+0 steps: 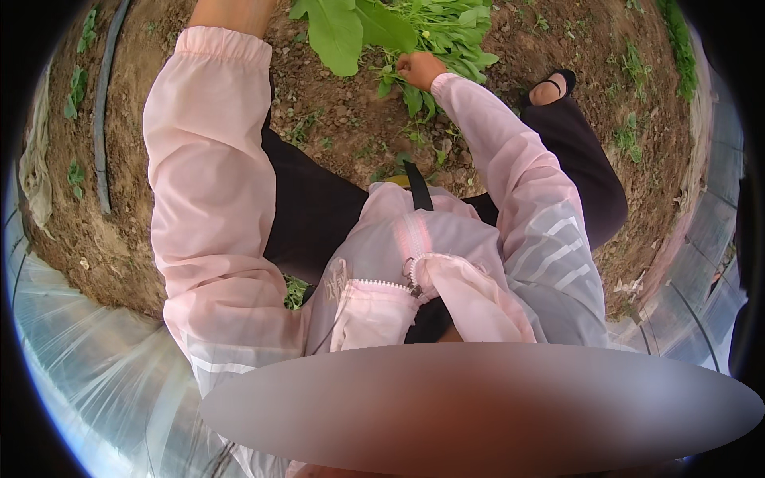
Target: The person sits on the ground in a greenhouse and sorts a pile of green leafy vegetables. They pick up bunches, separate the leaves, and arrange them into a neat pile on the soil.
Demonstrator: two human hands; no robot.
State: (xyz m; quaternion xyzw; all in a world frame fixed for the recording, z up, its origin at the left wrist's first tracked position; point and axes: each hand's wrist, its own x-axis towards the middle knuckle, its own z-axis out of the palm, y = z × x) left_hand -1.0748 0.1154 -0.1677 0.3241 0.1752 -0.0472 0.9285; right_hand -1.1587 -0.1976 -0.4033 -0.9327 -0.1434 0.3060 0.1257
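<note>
My right hand (421,70) has its fingers curled at the near edge of a pile of leafy greens (463,30) lying on the soil. Stems and small leaves surround the fingertips; whether they grip a stem is hidden. My left arm, in a pale pink sleeve (209,137), reaches up past the top edge, so the hand itself is out of view. Right of that wrist, large broad green leaves (337,39) hang into view and partly cover the pile. What holds them cannot be seen.
Bare brown soil (334,101) with small weeds lies between my legs. A dark hose (106,119) runs along the left. Clear plastic sheeting (107,364) edges the ground at lower left, and more sheeting (705,251) stands at right. My right foot (548,89) rests near the pile.
</note>
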